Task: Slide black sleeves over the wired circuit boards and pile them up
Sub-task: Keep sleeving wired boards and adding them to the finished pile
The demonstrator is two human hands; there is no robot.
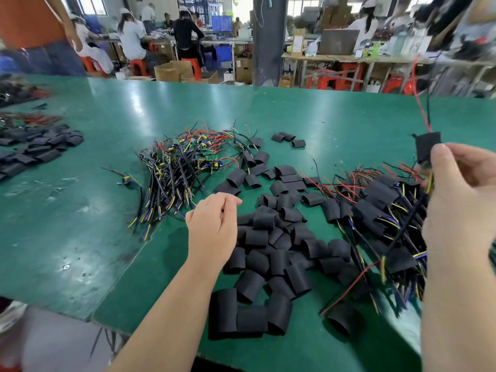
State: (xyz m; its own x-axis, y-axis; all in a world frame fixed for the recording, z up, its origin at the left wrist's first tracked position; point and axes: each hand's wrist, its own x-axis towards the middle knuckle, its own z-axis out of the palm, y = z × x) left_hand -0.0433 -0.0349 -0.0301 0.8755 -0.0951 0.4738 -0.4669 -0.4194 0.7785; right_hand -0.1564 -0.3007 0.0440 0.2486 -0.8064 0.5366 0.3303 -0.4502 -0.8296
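Observation:
My right hand holds up a sleeved circuit board at the right, pinching its black sleeve; red and black wires rise from it. My left hand hovers over the green table with loosely curled fingers, holding nothing, between the two heaps. A tangle of bare wired boards lies ahead of it. Loose black sleeves spread across the middle. A pile of sleeved boards lies under my right hand.
Another heap of black sleeves and more wired parts lie at the table's far left. The table's near edge runs diagonally at lower left. Several people work at benches behind the table, with cardboard boxes and red stools there.

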